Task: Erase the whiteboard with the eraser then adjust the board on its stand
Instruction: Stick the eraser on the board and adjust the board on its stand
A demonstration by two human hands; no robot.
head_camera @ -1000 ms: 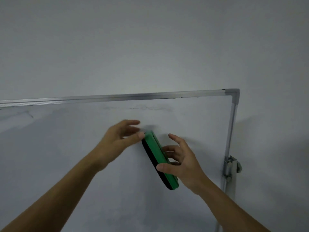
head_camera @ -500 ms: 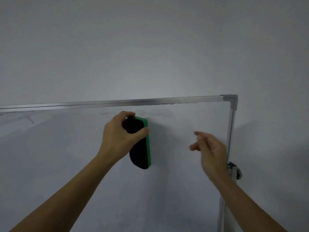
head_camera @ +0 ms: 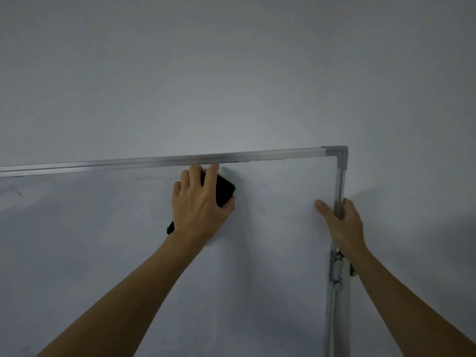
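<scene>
My left hand (head_camera: pixel 198 204) presses the eraser (head_camera: pixel 225 190) flat against the whiteboard (head_camera: pixel 270 228), well left of the frame's grey corner piece (head_camera: pixel 338 153). 2 fingertips touch the top rail. The fingers are curled over the eraser's upper end and the thumb is clamped on its right edge. My right hand (head_camera: pixel 342 225) grips the frame's right rail directly below the corner piece, with the thumb lying on the board surface and the other fingers wrapped round the rail. The stand bracket (head_camera: pixel 337 269) sits further below, beside my right wrist. Faint smudges (head_camera: pixel 15 190) show far left of the corner piece.
</scene>
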